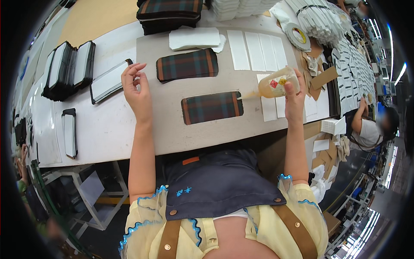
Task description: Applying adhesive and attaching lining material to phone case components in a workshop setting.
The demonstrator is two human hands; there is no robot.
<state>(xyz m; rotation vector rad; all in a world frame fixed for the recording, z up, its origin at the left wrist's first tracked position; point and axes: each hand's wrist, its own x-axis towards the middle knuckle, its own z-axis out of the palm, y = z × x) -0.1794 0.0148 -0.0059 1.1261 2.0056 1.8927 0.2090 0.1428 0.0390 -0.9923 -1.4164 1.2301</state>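
Observation:
In my right hand [295, 93] is a translucent squeeze glue bottle [276, 84] with yellowish contents, tipped to the left. Its thin nozzle points down at the right end of a dark plaid fabric panel [211, 108] lying flat on the table; I cannot tell whether the tip touches. Behind it lies a second plaid panel [187, 65] with brownish ends. My left hand [137, 84] hovers left of both panels, fingers loosely curled and nothing visible in them. Just beside it lies a white, dark-edged panel [110, 83].
Several white strips [260, 52] lie at the right, some under the bottle. A tape roll [297, 36] sits behind them. Plaid pieces [169, 15] are stacked at the back, with white pieces [194, 39] in front. Dark-edged panels [62, 71] stand at the left. A person [366, 125] works at the far right.

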